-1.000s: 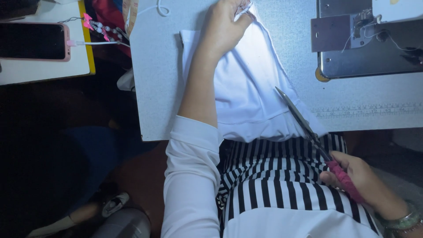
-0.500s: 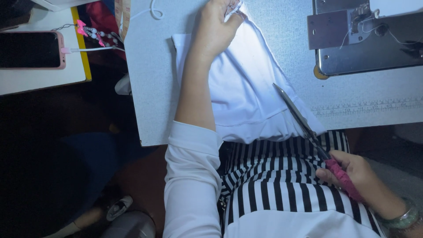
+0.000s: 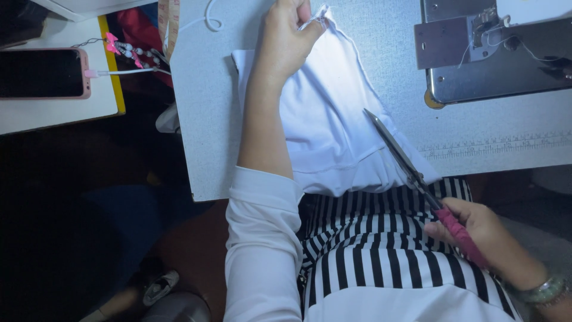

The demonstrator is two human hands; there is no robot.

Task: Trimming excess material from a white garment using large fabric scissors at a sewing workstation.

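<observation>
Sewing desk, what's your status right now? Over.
Left hand pinching white fabric at its top edge. Right hand gripping scissors, blades over fabric. Nothing between them.

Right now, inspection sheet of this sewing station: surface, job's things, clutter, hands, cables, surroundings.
Surface: pale grey sewing table, printed ruler strip near the front edge.
Job's things: white fabric draped over the table edge; scissors, blades shut, tip on the fabric.
Clutter: measuring tape, white cord.
Hands: left hand pinches the fabric's top edge; right hand grips the scissors' pink handle.
Cables: pink cable plugged into phone.
Surroundings: sewing machine at right; side table at left.
</observation>
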